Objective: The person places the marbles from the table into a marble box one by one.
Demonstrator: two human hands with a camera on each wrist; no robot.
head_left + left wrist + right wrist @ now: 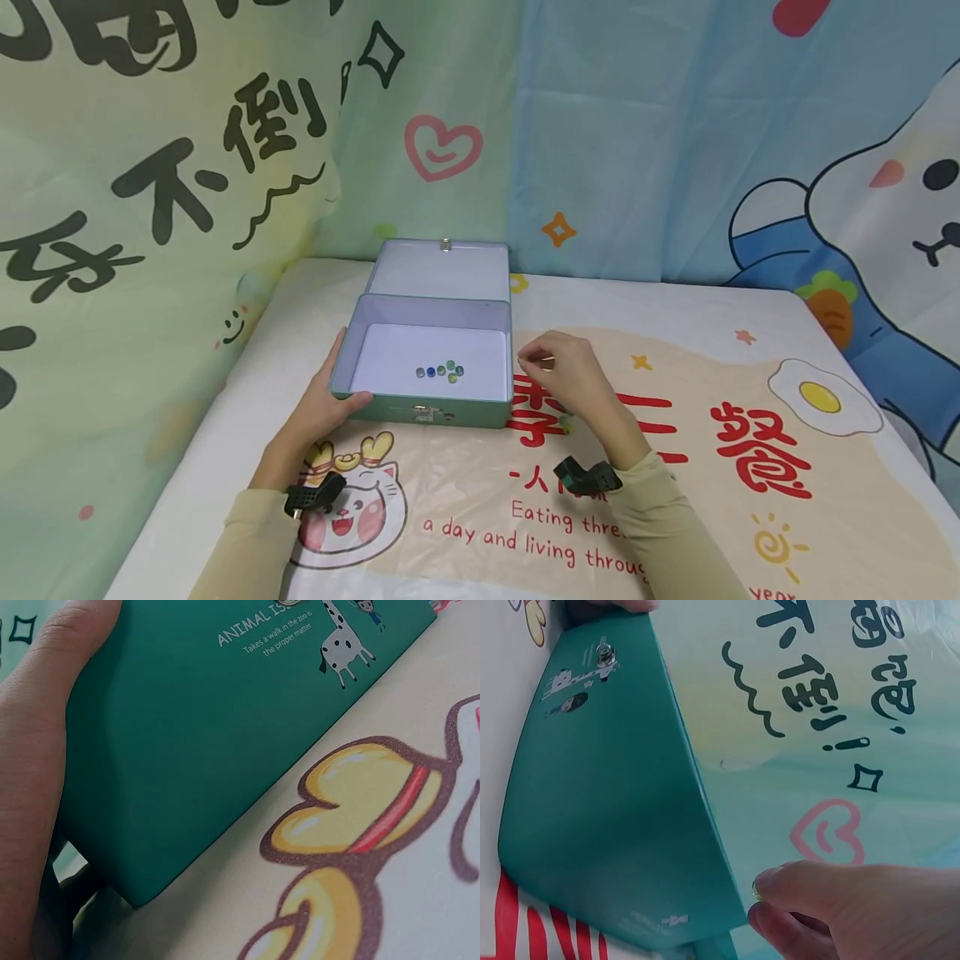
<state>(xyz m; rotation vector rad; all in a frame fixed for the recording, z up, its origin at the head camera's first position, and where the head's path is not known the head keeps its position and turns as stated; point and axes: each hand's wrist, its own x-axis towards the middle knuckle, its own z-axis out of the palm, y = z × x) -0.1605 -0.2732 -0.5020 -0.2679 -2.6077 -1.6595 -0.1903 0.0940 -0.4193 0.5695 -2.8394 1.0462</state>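
A green tin box (pixel 465 412) stands on the table, its lid (pixel 442 271) tipped back behind it. Several glass marbles (pixel 452 377) lie on its pale floor. My left hand (pixel 318 408) grips the box's front left corner, thumb over the front rim. In the left wrist view that hand (pixel 37 727) lies along the green side. Just outside the right wall is my right hand (pixel 570 371). The right wrist view shows thumb and forefinger pinching a small greenish marble (pixel 757 892) right at the rim. Another marble (pixel 566 425) sits on the tablecloth beside the right wrist.
A printed tablecloth (pixel 465 508) with red characters and cartoon drawings covers the table. Behind hangs a patterned cloth backdrop (pixel 615 150), and a second one (pixel 172 275) runs along the left. A dark wrist camera (pixel 588 477) sits on the right wrist.
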